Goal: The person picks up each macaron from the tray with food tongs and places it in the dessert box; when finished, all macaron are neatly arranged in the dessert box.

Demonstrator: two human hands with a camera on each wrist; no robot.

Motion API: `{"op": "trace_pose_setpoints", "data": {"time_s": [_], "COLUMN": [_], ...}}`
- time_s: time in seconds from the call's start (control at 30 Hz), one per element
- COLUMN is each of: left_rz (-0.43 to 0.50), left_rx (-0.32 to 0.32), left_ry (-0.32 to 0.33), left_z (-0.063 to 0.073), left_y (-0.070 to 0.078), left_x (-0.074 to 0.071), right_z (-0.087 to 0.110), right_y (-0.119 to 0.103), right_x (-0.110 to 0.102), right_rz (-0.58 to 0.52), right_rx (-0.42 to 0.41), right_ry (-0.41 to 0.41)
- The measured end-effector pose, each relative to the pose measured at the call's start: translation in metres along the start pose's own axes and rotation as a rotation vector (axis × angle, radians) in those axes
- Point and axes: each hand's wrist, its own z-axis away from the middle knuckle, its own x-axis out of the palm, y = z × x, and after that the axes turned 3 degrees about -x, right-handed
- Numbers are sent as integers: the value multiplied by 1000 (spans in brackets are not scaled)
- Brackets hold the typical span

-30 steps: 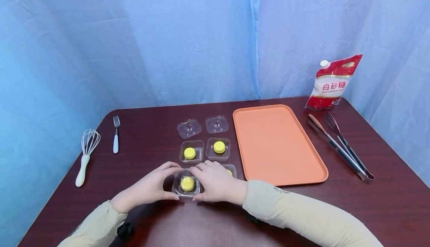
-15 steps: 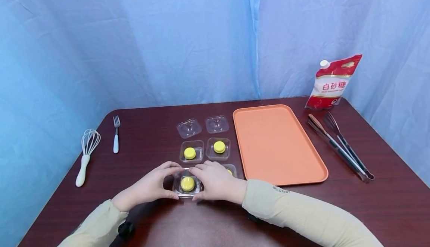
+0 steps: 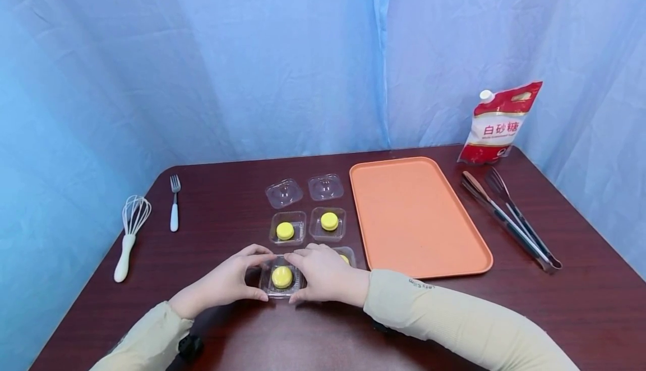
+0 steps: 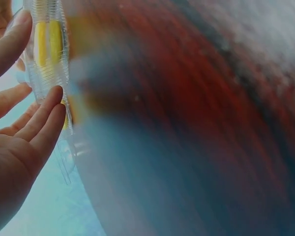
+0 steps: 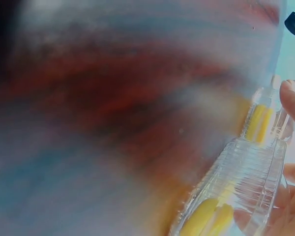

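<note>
A clear plastic box [image 3: 270,290] with a yellow macaron [image 3: 282,277] inside stands at the table's near middle. A clear lid seems to lie over it; its edges are hard to make out. My left hand [image 3: 234,277] holds the box's left side, thumb at the near corner and fingers at the far one. On the opposite side my right hand [image 3: 325,276] holds it likewise. In the left wrist view the macaron [image 4: 49,44] shows edge-on through ribbed plastic. Partly hidden behind my right hand is another clear box [image 3: 351,256] with a yellow macaron.
Two uncovered clear boxes, left [image 3: 301,238] and right [image 3: 342,235], each hold a macaron. Behind them lie two clear lids [image 3: 284,193]. An orange tray [image 3: 416,219], tongs [image 3: 510,219] and a sugar pouch [image 3: 497,127] are rightward; a fork [image 3: 174,203] and whisk [image 3: 128,236] are leftward.
The clear cover over the held box now sits straighter than one second ago. Both hands stay in nearly the same place around it. Nothing else on the table has moved.
</note>
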Motion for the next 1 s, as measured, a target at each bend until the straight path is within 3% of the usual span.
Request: {"op": "trace_pose_setpoints", "data": {"time_s": [0.5, 0.77, 1.0], "left_rz": [-45, -63, -87], "left_rx": [52, 19, 5], "left_ry": [-9, -56, 21], "left_z": [-1, -1, -3], "left_y": [4, 9, 11], "left_x": [-4, -10, -19], "right_z": [0, 2, 1], "right_y": [-1, -2, -1], "right_x": [0, 1, 1], "right_rz": [21, 59, 74], "right_rx": [-5, 11, 11], "right_ry": [8, -6, 8]}}
